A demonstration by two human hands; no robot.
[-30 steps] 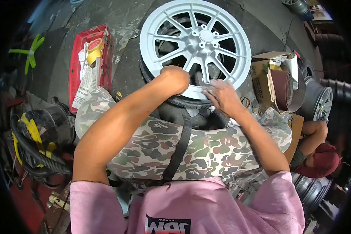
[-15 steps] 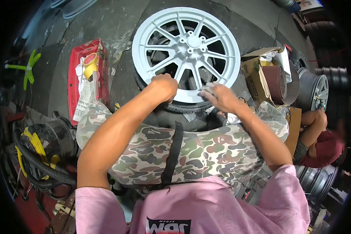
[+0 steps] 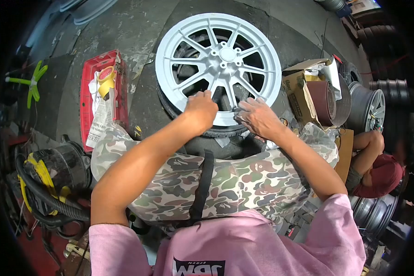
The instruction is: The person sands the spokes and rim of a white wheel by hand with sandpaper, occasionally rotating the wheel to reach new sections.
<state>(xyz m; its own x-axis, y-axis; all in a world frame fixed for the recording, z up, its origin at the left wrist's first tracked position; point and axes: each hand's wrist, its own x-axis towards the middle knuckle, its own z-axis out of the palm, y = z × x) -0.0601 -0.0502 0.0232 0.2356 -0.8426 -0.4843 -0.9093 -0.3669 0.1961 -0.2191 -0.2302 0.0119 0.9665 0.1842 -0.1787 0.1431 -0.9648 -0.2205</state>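
Observation:
A pale grey multi-spoke wheel rim [image 3: 266,57] lies face up on a black tire [image 3: 166,104]. My left hand [image 3: 200,112] is closed over the rim's near lip, just left of the closest spokes, with its fingertips partly hidden behind the knuckles. On the same lip, a little to the right, sits my right hand [image 3: 261,120]. Its dusty fingers are bent and pressed together against the rim near a spoke's foot. Something small and dark shows under those fingertips, too little of it to name.
To the left stands a red tray [image 3: 85,87] holding yellow tape [image 3: 106,83] and newspaper [image 3: 98,125]. A cardboard box [image 3: 300,94] and a brown abrasive roll [image 3: 321,101] are on the right. Beyond them a person [image 3: 385,175] sits near another wheel [image 3: 375,110]. A vacuum hose [image 3: 55,198] lies lower left.
The rim appears slightly lower in view. My left hand has shifted a little to the right and down along the lip. My right hand's fingers have turned flatter over the rim.

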